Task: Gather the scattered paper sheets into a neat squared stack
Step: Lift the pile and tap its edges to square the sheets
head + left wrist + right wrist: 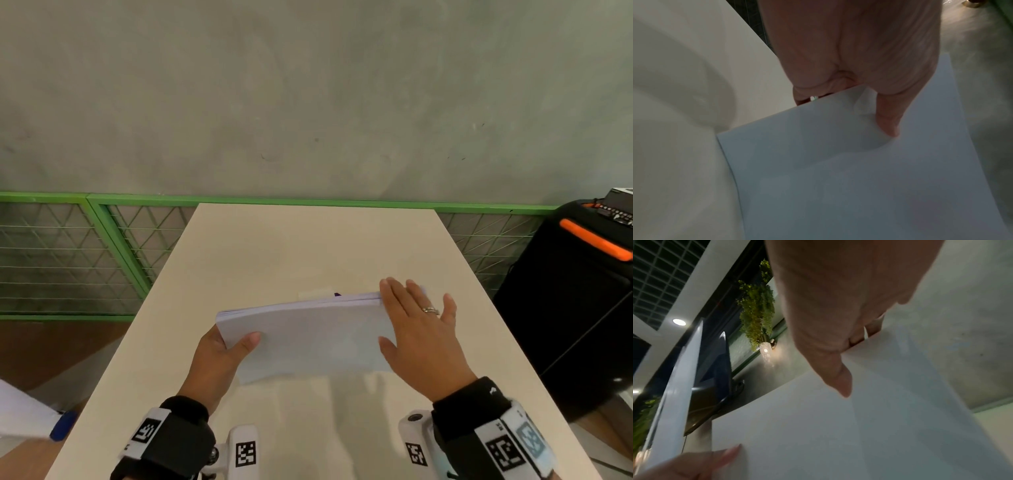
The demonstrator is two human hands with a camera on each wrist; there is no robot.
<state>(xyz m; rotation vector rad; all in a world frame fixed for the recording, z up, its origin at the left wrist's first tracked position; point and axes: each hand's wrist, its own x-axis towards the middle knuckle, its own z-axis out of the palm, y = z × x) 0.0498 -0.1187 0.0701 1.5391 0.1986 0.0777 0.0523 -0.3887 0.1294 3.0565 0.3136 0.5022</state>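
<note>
A stack of white paper sheets is held just above the beige table, bowed a little, its far edge showing several sheet edges. My left hand grips the left end, thumb on top and fingers underneath. In the left wrist view the left hand has its thumb pressed onto the sheet. My right hand lies across the right end with straight fingers and the thumb on the paper's face. In the right wrist view the right hand has its thumb on the paper, which hides the fingers.
A black case with an orange handle stands right of the table. A green mesh fence runs behind, below a grey wall. A strip of tape sits on the table beyond the stack. A white and blue object is at the lower left.
</note>
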